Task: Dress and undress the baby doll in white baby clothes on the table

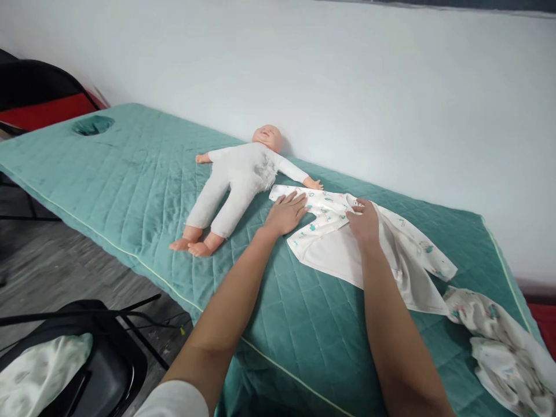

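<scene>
White long-sleeved cotton baby top with small green-and-pink print (332, 248): laid out on the green quilted bed cover (143, 159), right of the doll. Left hand (286, 214): flat on one sleeve, fingers extended and slightly spread. Right hand (364, 221): at the neckline, fingers bent; whether it pinches the fabric cannot be determined. White cloth-bodied doll with pink plastic head and limbs (241, 165): on its back, one hand just beside the top's sleeve. Crumpled white printed cloth (499, 347): near the top's lower right corner. Black chair (110, 370): beside the bed, bearing pale patterned fabric (43, 373).
</scene>
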Tool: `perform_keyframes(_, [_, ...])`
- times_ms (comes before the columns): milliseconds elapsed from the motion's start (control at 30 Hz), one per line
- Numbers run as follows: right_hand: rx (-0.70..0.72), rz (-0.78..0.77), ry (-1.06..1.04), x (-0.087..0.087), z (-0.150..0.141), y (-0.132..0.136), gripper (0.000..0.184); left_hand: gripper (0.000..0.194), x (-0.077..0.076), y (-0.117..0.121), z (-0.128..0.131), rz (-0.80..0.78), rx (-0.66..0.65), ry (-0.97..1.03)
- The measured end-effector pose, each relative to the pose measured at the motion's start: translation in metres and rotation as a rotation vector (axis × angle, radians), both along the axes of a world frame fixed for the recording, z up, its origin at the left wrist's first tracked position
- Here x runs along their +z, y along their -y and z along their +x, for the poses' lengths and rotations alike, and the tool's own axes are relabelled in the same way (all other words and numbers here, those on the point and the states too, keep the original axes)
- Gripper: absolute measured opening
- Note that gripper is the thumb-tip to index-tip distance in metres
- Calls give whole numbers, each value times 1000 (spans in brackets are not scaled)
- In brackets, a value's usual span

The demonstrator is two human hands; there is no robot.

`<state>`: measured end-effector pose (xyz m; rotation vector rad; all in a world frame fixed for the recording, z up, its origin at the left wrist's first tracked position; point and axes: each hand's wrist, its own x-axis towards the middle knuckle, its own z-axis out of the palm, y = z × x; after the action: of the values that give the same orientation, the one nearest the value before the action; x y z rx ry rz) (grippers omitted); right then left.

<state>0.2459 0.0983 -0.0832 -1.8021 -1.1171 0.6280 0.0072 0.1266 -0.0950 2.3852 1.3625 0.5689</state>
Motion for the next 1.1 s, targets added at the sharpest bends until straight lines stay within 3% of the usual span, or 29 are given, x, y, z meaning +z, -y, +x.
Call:
perform_keyframes(267, [37,-65,262,2,2,1,51,40,1,12,0,79,207,91])
perform_keyframes(367, [55,-74,283,3,4,1,51,37,4,37,-2,87,166,259])
perform_keyframes(533, [77,-34,284,1,6,2,50,34,10,103,-9,-38,42,462])
perform_keyframes(667, [77,-23,267,0,6,1,47,41,12,137,-10,-47,5,394])
perform_keyframes(867, [114,-68,297,-1,6,-1,53,23,12,137,3,128,84,256])
perform_keyframes(1100, [45,27,268,-1,9,-2,47,22,20,154,32,255,-9,97])
